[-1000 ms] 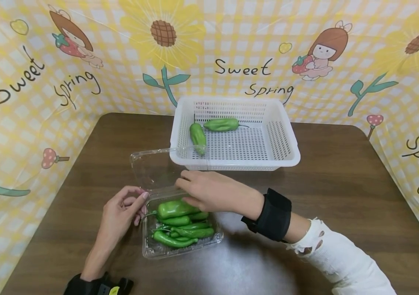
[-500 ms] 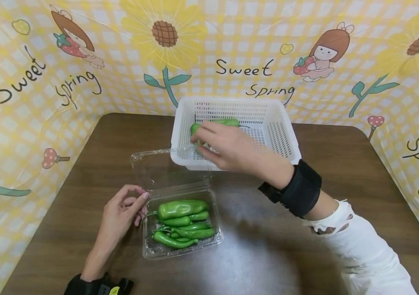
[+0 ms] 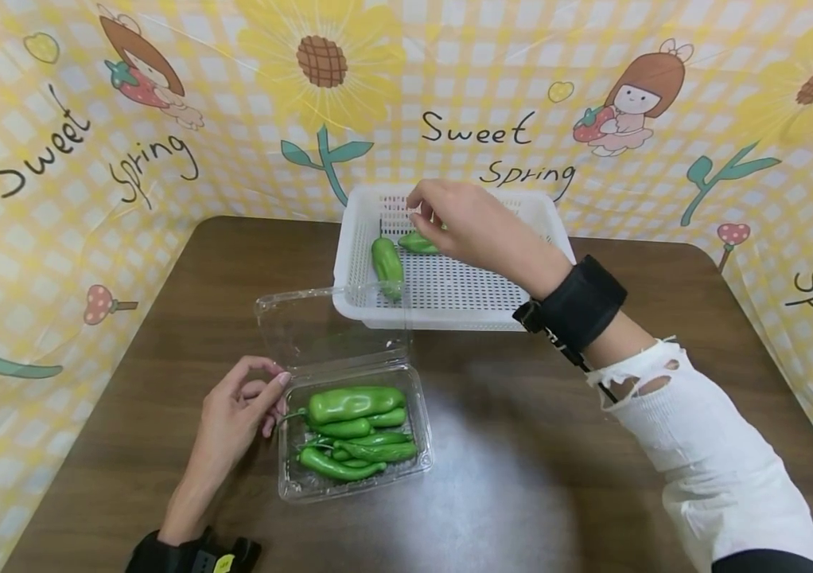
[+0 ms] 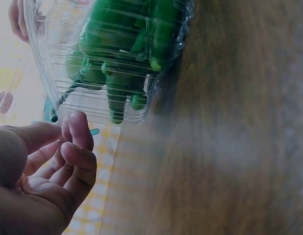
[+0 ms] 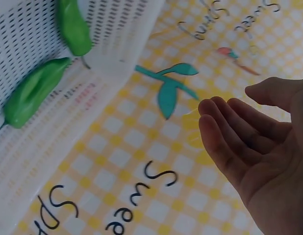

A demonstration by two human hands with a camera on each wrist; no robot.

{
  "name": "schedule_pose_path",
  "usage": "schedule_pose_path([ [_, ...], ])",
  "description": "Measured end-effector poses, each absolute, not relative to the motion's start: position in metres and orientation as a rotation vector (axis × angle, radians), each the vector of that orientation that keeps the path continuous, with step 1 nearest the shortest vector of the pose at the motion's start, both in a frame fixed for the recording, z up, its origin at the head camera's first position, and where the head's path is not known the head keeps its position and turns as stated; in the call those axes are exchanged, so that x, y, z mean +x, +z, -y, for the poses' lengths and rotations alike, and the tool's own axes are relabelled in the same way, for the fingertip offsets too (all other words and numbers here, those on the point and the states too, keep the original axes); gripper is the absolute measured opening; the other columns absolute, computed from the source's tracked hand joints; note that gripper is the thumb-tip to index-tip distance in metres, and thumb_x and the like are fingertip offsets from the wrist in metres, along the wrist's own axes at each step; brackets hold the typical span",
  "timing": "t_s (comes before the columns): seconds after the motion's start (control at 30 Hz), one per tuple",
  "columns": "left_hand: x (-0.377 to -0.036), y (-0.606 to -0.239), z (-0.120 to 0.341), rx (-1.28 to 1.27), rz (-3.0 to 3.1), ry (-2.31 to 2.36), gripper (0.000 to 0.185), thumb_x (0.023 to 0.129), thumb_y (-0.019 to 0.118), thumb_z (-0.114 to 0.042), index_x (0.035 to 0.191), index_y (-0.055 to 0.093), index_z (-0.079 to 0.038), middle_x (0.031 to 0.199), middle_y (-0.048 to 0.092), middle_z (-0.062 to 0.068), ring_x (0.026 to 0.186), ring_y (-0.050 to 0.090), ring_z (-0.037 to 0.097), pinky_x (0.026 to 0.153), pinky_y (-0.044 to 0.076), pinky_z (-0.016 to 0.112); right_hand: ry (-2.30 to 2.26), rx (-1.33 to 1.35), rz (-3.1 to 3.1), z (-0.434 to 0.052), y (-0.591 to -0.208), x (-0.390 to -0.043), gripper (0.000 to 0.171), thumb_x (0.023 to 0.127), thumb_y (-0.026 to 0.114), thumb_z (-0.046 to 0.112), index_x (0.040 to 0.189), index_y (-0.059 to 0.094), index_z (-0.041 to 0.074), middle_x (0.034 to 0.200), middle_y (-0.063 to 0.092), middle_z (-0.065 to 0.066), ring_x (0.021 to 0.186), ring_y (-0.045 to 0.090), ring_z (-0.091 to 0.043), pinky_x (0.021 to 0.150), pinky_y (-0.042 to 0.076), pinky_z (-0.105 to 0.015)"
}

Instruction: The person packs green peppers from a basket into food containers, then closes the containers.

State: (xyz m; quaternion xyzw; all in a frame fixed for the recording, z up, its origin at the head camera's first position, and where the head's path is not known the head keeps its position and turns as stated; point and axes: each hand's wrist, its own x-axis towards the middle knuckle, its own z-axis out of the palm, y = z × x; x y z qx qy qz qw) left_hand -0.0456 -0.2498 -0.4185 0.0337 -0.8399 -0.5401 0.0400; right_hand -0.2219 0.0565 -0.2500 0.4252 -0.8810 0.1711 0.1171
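A clear plastic clamshell container (image 3: pixel 425 434), with its lid (image 3: pixel 331 338) raised, holds several green peppers (image 3: pixel 356 404). My left hand (image 3: pixel 238 410) pinches the container's rear left corner between thumb and fingers; in the left wrist view the same hand (image 4: pixel 53 171) is at the edge of the ribbed wall. Over the back of a white perforated basket (image 3: pixel 449 322) hovers my right hand (image 3: pixel 465 223), its fingers loosely bent. The right wrist view shows that hand (image 5: pixel 259 142) holding nothing. Two green peppers lie in the basket, one along its left side (image 3: pixel 387 269) and one partly hidden (image 3: pixel 417 243).
Everything stands on a brown wooden table (image 3: pixel 557 461). Behind and beside it hangs a yellow checked cloth (image 3: pixel 478 64) with printed sunflowers and lettering. The open lid leans back close to the basket's front left corner and overlaps it in the head view.
My right hand has moved from above the container, over the basket's left pepper, to the basket's back. The left hand stays at the container's corner, and the peppers lie as before.
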Motion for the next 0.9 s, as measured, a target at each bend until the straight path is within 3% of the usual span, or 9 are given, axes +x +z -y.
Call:
schedule_pose_path([
  [0.37, -0.046, -0.418, 0.25, 0.125, 2.582, -1.665, 0.024, 0.099, 0.062, -0.029, 0.114, 0.056, -0.011, 0.066, 0.065, 0.01, 0.047, 0.058, 0.023, 0.042, 0.051, 0.034, 0.507, 1.204, 2.799, -0.043, -0.258, -0.265, 0.031, 0.102, 0.052, 0.022, 0.116, 0.063, -0.003, 0.102, 0.071, -0.016, 0.088, 0.068, -0.025, 0.08, 0.057, -0.034],
  [0.6, -0.047, -0.418, 0.25, 0.118, 2.572, -1.669, 0.023, 0.099, 0.062, -0.028, 0.113, 0.056, -0.011, 0.065, 0.064, 0.01, 0.047, 0.057, 0.023, 0.042, 0.051, 0.034, 0.504, 1.128, 2.989, -0.037, -0.276, -0.288, 0.036, 0.102, 0.055, 0.027, 0.121, 0.059, -0.002, 0.099, 0.069, -0.014, 0.079, 0.063, -0.022, 0.073, 0.054, -0.031],
  [0.8, -0.047, -0.418, 0.25, 0.117, 2.575, -1.672, 0.023, 0.099, 0.061, -0.028, 0.113, 0.056, -0.011, 0.065, 0.064, 0.011, 0.047, 0.057, 0.021, 0.042, 0.051, 0.034, 0.485, 1.073, 3.137, -0.03, -0.289, -0.302, 0.038, 0.101, 0.055, 0.025, 0.124, 0.056, -0.004, 0.11, 0.067, -0.018, 0.092, 0.062, -0.026, 0.086, 0.054, -0.037],
  [0.9, -0.047, -0.417, 0.251, 0.102, 2.576, -1.675, 0.023, 0.099, 0.061, -0.027, 0.114, 0.056, -0.011, 0.065, 0.064, 0.01, 0.047, 0.056, 0.021, 0.042, 0.051, 0.034, 0.49, 1.042, 3.199, -0.025, -0.294, -0.305, 0.036, 0.099, 0.056, 0.024, 0.121, 0.058, -0.003, 0.11, 0.067, -0.017, 0.091, 0.062, -0.026, 0.084, 0.054, -0.036],
])
